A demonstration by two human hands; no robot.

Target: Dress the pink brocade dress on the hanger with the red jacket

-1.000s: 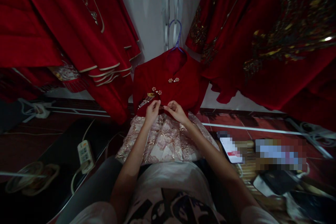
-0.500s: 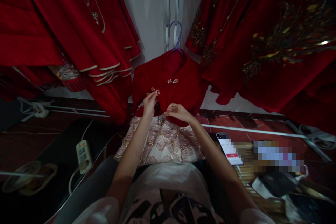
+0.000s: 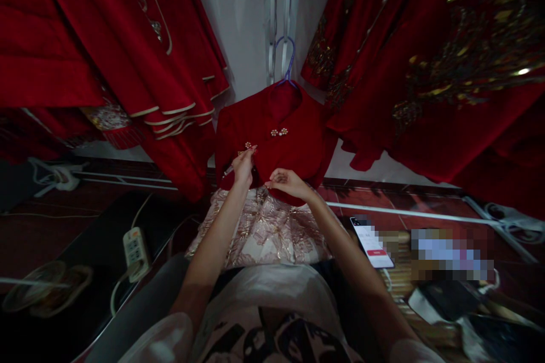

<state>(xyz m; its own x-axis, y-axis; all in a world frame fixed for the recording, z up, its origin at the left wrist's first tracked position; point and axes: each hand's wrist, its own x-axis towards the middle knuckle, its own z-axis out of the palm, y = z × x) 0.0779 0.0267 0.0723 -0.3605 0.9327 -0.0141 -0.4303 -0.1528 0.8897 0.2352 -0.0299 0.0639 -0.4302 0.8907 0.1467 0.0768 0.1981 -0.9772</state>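
A small red jacket [image 3: 293,153] hangs on a blue hanger [image 3: 286,57] against the white wall, over a pale embroidered skirt [image 3: 264,229]. Pearl buttons [image 3: 279,132] sit near its collar. My left hand [image 3: 243,167] is raised to the gold and pearl ornament on the jacket's left front, fingers pinched on it. My right hand [image 3: 288,181] rests at the jacket's lower hem, fingers curled and pinching the red fabric.
Red garments with gold trim hang at the left [image 3: 106,39] and right [image 3: 426,68]. A white power strip [image 3: 135,247] lies on the floor at the left. A phone [image 3: 371,241] lies at the right beside blurred items.
My left hand rose from the hem up to the ornament on the jacket's front. My right hand stayed at the hem, shifting slightly.
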